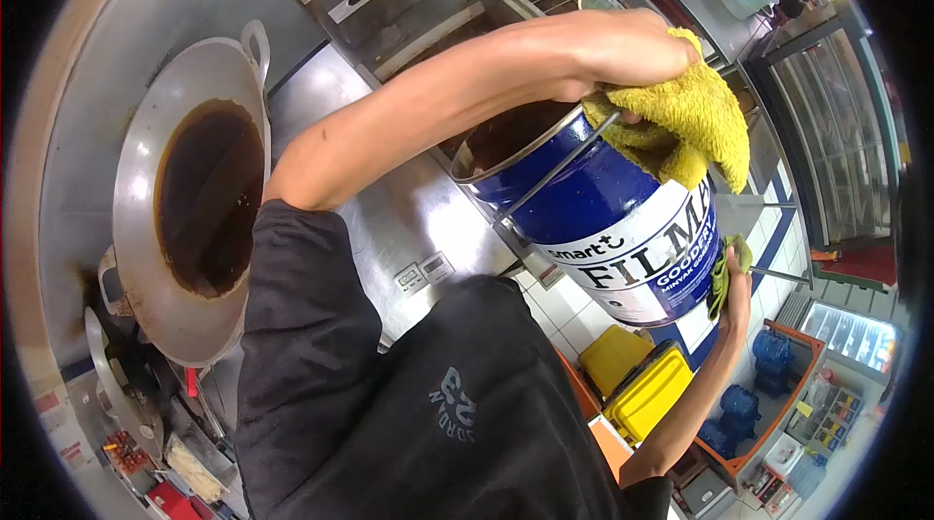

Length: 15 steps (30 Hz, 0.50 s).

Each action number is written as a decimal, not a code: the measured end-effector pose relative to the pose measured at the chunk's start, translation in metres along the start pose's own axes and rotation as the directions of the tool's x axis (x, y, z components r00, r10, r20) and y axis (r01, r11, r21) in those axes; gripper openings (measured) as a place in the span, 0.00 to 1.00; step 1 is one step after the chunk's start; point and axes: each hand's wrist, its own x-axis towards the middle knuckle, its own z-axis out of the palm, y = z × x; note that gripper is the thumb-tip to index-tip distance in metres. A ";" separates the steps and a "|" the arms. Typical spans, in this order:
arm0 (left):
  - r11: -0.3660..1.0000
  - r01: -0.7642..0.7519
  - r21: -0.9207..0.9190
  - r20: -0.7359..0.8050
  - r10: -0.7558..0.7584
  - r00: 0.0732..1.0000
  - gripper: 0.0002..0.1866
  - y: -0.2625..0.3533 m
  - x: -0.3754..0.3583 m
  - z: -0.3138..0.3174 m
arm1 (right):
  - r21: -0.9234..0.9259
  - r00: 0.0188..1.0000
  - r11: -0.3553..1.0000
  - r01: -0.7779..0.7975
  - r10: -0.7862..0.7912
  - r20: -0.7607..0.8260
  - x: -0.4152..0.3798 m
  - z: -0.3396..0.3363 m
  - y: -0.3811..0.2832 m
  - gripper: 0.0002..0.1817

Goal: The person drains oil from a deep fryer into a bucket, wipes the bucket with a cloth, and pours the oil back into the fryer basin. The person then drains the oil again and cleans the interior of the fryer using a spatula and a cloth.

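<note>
A large blue and white oil bucket point(603, 228), labelled FILMA GOODFRY, is held up tilted in front of me. Its rim points toward the upper left, and its inside looks dark brown. My left hand point(652, 53) is closed on a yellow cloth point(705, 116) at the bucket's upper rim, with the fingers partly hidden. At the lower end, my right hand point(736, 294) presses a greenish-yellow cloth point(722, 277) against the bucket's side near its base. A thin wire handle point(555, 170) hangs across the bucket.
On the left stands a big metal wok point(146, 179) with dark brown liquid in it. A steel counter point(428, 214) lies between wok and bucket, with fryer equipment point(438, 29) behind. Yellow bins point(652, 394) and an orange-edged crate of blue bottles point(769, 340) are at lower right.
</note>
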 end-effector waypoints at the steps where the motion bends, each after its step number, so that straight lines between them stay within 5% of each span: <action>1: 1.000 -0.015 0.001 0.006 0.015 1.000 0.19 0.000 0.002 0.002 | -0.007 0.999 0.999 -0.034 0.034 -0.019 0.002 -0.003 0.007 0.24; 12: 0.997 -0.030 0.076 0.034 0.028 0.999 0.20 0.030 0.011 0.032 | 0.264 0.991 0.960 -0.089 0.113 -0.075 -0.021 -0.018 0.046 0.22; 14: 0.996 -0.054 0.067 0.122 0.046 0.991 0.20 0.031 0.024 0.040 | 0.299 0.992 0.951 -0.075 0.101 -0.074 -0.026 -0.024 0.063 0.29; 15: 0.995 -0.053 0.085 0.139 0.041 0.990 0.20 0.033 0.027 0.047 | 0.305 0.976 0.944 -0.126 0.173 -0.133 -0.035 -0.019 0.061 0.21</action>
